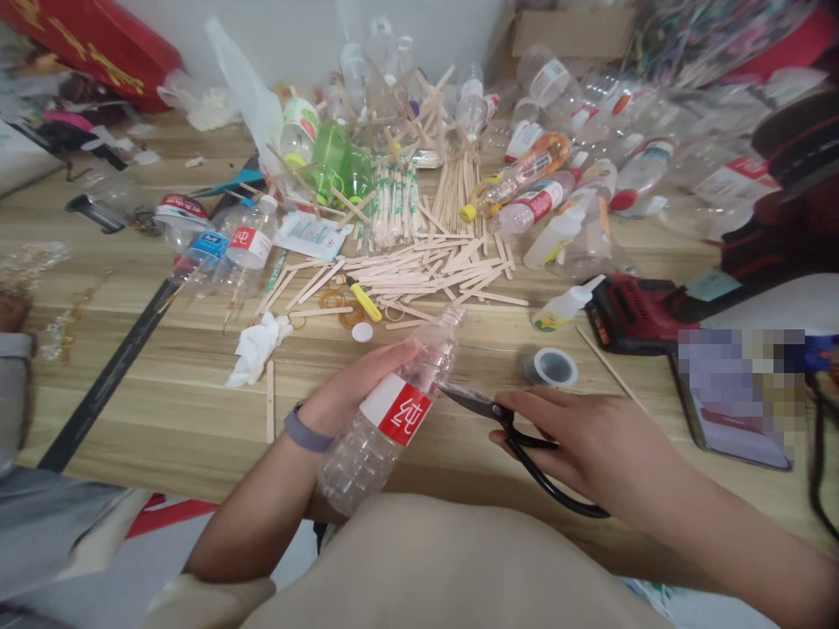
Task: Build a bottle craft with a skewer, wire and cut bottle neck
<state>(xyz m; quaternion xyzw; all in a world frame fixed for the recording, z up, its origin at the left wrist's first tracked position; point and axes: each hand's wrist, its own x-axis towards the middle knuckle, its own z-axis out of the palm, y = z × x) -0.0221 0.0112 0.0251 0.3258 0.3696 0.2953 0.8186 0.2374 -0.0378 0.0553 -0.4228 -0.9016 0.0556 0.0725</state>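
Observation:
My left hand (354,389) is wrapped round a clear empty plastic bottle (367,445) with a red and white label, held tilted over the table's near edge, its uncapped neck pointing away from me. My right hand (583,437) grips black scissors (504,419) by the loops. The scissor blades point left and touch the bottle's side just above the label. A grey band sits on my left wrist.
A wooden table (183,411) carries a heap of wooden craft sticks (419,271), many empty bottles (544,188), a white bottle cap (362,332), crumpled tissue (259,348), a tape roll (551,367), a glue bottle (564,306), a red tool (633,313) and a phone (734,411). Another person's sleeve (13,393) is at the left.

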